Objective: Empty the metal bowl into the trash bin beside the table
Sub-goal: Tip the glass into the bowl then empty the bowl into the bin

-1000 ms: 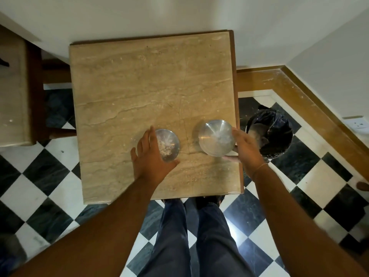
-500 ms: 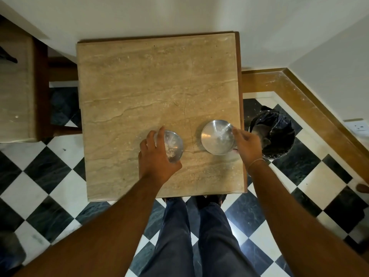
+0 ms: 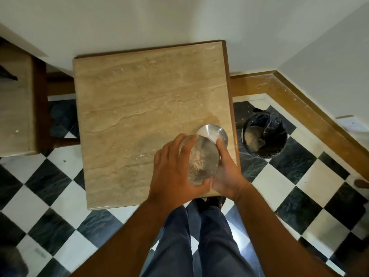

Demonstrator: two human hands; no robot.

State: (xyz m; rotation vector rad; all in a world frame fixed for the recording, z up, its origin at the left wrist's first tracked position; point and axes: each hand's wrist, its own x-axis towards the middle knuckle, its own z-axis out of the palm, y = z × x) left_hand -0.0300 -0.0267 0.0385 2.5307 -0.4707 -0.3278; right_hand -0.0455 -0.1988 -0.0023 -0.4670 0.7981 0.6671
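Left hand (image 3: 171, 176) and right hand (image 3: 226, 176) both gripping metal bowl (image 3: 199, 158) with crumbs, lifted over worktop (image 3: 139, 108); second bowl (image 3: 212, 131) behind it, trash bin (image 3: 264, 134) right of worktop.

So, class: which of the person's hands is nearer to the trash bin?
Right. The right hand sits at the table's right edge, on the bin side of the held bowl; the left hand is on the bowl's far side from the trash bin.

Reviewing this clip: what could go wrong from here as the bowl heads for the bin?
1. The metal bowl with crumbs, held in the left hand, may spill onto the table before reaching the trash bin.
2. It sits close over the second bowl; the two might knock together.
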